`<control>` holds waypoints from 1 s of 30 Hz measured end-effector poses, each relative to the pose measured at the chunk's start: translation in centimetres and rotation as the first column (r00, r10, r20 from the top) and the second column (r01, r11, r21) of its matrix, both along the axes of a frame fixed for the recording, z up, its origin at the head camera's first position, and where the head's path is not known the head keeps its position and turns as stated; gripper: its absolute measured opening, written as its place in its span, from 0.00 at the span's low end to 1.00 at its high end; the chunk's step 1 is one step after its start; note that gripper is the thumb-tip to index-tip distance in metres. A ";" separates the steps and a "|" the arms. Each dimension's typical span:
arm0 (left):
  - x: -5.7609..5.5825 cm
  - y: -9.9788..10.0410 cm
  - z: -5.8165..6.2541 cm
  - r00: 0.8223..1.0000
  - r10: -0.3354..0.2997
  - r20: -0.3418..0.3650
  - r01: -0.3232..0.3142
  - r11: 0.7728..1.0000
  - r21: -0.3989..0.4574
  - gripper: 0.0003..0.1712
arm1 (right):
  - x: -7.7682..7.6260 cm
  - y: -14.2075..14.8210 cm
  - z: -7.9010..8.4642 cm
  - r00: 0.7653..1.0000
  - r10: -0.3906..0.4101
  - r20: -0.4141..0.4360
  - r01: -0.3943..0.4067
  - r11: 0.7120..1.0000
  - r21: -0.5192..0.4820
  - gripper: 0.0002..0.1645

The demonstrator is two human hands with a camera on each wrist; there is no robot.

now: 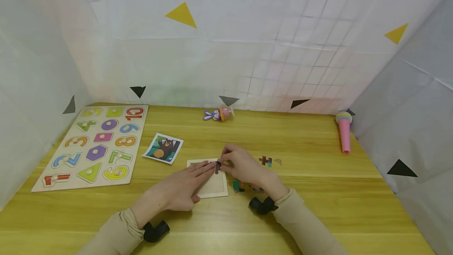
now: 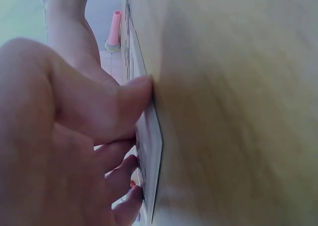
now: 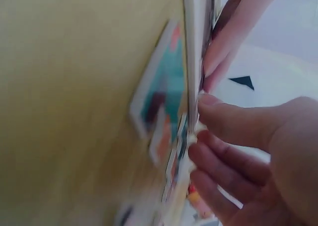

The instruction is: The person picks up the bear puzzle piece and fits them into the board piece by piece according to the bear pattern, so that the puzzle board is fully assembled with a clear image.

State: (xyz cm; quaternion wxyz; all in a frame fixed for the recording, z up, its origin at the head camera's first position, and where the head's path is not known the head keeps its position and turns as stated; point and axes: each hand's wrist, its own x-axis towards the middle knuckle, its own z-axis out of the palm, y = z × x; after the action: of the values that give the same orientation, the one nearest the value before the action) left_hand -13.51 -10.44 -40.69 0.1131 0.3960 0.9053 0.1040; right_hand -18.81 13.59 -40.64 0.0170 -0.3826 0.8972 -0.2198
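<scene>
Makeshift booth (image 1: 226, 62), white sheet walls (image 1: 32, 70), wooden table (image 1: 301, 141)

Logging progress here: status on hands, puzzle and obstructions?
Left fingers across puzzle tray. Right fingers at dark piece, tray's upper right. Loose pieces right of tray; no obstruction visible.

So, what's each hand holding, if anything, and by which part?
Left hand: nothing; lies over the pale, square wooden tray. Right hand: fingertips at the right edge of the small dark jigsaw piece; grip unclear.

Left to right lie number board (image 1: 91, 139), picture card (image 1: 163, 148), puzzle tray (image 1: 214, 189), loose pieces (image 1: 238, 186), microphone (image 1: 345, 135).
</scene>
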 end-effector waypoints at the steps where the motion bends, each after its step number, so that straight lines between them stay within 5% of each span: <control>1: 0.0 0.1 0.0 1.000 0.001 0.008 -0.001 1.000 0.002 0.46 | -0.1 0.2 0.1 1.000 0.010 0.017 -0.009 1.000 -0.005 0.09; 5: 0.0 0.3 -0.1 1.000 0.007 0.024 -0.007 1.000 0.006 0.45 | -0.3 1.7 0.6 0.995 0.001 0.103 0.000 1.000 -0.007 0.10; 13: -0.2 0.5 -0.2 0.999 0.014 0.047 -0.014 1.000 -0.003 0.46 | 0.3 4.9 1.2 0.987 -0.080 0.140 0.079 0.997 0.015 0.14; 30: -0.6 0.0 -0.8 0.998 0.014 0.059 -0.016 0.999 0.032 0.46 | 0.3 4.7 0.9 0.989 -0.081 0.124 0.076 0.996 0.040 0.09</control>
State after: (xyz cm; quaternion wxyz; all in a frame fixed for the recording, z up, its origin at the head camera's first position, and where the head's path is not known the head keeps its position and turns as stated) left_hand -14.15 -10.43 -41.46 0.1323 0.3879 0.9027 0.1309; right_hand -18.53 18.28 -39.74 0.0714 -0.3320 0.9125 -0.2279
